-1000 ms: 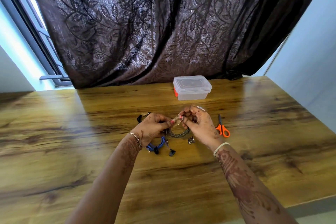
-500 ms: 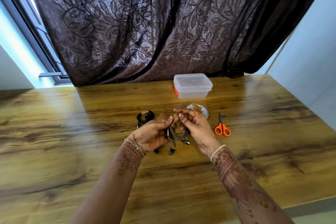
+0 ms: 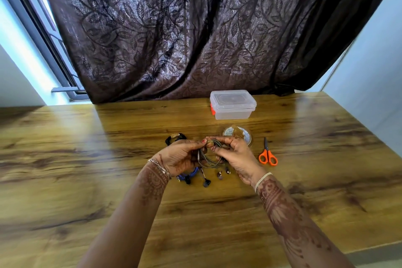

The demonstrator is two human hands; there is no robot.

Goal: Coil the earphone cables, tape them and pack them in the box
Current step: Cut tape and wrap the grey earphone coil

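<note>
Left hand [image 3: 180,156], right hand [image 3: 237,156], grey coil [image 3: 211,165] between.

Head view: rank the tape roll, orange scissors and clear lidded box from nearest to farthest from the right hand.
From the right hand, which pinches the grey earphone coil:
1. Tape roll, just behind the hand.
2. Orange scissors, off to its right.
3. Clear lidded box, farthest back.

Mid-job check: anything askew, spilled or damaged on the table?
Nothing stands out. The left hand and right hand pinch the grey coil; the box sits closed and upright; the tape roll and scissors lie flat nearby.
</note>
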